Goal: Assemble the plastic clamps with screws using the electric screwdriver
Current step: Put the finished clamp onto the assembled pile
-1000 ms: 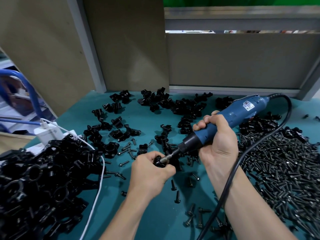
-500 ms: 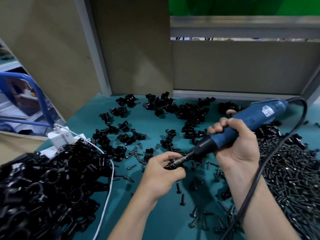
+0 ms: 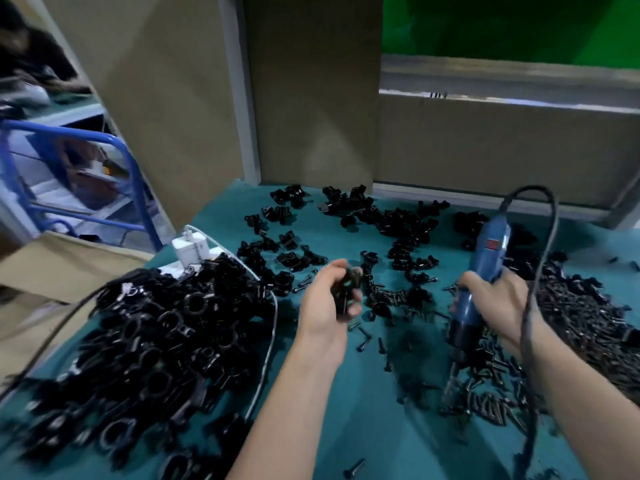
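Head view shows the two hands parted since half a second ago — the left hand (image 3: 325,303) grips a black plastic clamp (image 3: 346,289), now clear of the bit and held above the teal table (image 3: 398,438). The right hand (image 3: 498,299) stays wrapped round the blue electric screwdriver (image 3: 465,311), which has swung nose-down — its blurred tip is by the loose screws (image 3: 485,403).

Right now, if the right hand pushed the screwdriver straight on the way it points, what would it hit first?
Probably the loose screws on the mat, just below the tip. The right hand holds the screwdriver tip-down; blur hides the exact gap.
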### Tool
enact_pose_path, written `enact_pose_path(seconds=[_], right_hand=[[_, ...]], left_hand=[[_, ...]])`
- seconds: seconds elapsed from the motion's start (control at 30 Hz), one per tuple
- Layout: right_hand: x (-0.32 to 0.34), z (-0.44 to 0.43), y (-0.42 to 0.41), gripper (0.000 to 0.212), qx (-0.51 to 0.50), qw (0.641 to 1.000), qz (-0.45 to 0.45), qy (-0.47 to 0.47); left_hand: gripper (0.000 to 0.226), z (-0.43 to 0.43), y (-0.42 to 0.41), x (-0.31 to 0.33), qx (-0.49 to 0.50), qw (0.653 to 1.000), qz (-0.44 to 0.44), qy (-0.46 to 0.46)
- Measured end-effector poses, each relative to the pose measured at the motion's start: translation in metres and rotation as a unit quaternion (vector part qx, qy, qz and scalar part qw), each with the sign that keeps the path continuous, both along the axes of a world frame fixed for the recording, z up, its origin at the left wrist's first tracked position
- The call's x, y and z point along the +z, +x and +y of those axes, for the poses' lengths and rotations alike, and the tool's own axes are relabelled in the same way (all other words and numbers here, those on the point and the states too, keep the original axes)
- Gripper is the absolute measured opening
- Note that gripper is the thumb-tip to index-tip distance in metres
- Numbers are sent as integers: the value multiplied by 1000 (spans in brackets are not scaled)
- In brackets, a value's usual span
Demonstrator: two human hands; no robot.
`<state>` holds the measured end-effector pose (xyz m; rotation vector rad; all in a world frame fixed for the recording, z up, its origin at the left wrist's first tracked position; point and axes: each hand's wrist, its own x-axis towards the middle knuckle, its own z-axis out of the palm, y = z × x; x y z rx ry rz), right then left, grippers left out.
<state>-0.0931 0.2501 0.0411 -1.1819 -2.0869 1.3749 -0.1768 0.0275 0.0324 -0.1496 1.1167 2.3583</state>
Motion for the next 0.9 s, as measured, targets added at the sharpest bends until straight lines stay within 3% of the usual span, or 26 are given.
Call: enact_pose_path(seconds=[0.07, 0.13, 0.23, 0.3, 0.37, 0.43, 0.5, 0.53, 0.6, 0.67, 0.7, 0.8, 0.9], right_hand=[[-7, -7, -4, 41, 32, 962, -187, 195], [-13, -13, -9, 56, 53, 915, -289, 276], [-25, -5, -20, 60, 125, 871, -380, 284], [-41, 8, -26, 62, 168, 836, -431, 297], [-46, 16, -31, 64, 168, 830, -398, 352], [-35, 6, -35, 50, 133, 845, -275, 438], [-5, -36, -37, 51, 157, 853, -169, 469], [16, -71, -37, 55, 216, 866, -126, 433], [41, -147, -37, 41, 360, 900, -44, 244], [46, -205, -43, 26, 444, 894, 62, 4], [46, -224, -49, 26, 456, 884, 91, -46], [40, -259, -74, 27, 432, 893, 120, -38], [33, -280, -103, 29, 414, 901, 95, -85]], left_hand=[[19, -15, 5, 11, 51, 994, -32, 87], [17, -35, 10, 20, 108, 992, -8, 65], [14, -72, 16, 26, 157, 979, 86, -98], [14, -95, 20, 24, 199, 944, 144, -221], [11, -113, 24, 22, 249, 896, 201, -310], [13, -124, 24, 20, 283, 860, 229, -358], [15, -126, 21, 18, 288, 866, 210, -352], [15, -123, 19, 17, 277, 880, 192, -333], [16, -118, 16, 16, 261, 906, 161, -292], [15, -116, 15, 16, 282, 915, 143, -252], [16, -118, 15, 15, 304, 914, 135, -233], [26, -130, 22, 15, 358, 892, 145, -236], [55, -144, 19, 11, 332, 864, 171, -337]])
